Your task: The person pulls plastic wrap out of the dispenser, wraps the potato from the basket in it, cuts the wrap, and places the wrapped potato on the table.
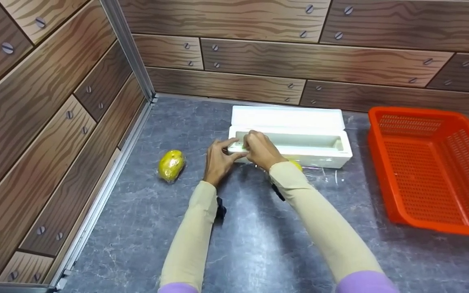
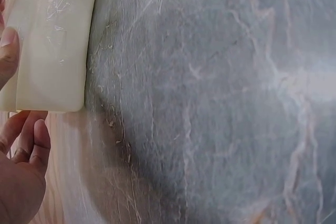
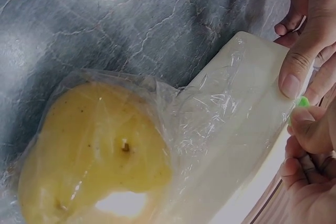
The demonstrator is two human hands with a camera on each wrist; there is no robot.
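Observation:
A long white foam box, its lid tipped back, stands near the back wall. At the box's left end my left hand grips the corner, thumb against the front wall and fingers around the end. My right hand pinches a small green piece at the front rim, beside the left thumb; most of the piece is hidden by the fingers. In the right wrist view, a yellow fruit in clear plastic wrap lies against the box's front, mostly covered by my right forearm in the head view.
Another plastic-wrapped yellow fruit lies to the left on the grey marbled surface. An orange perforated basket sits at the right. Wood-patterned walls stand behind and at the left.

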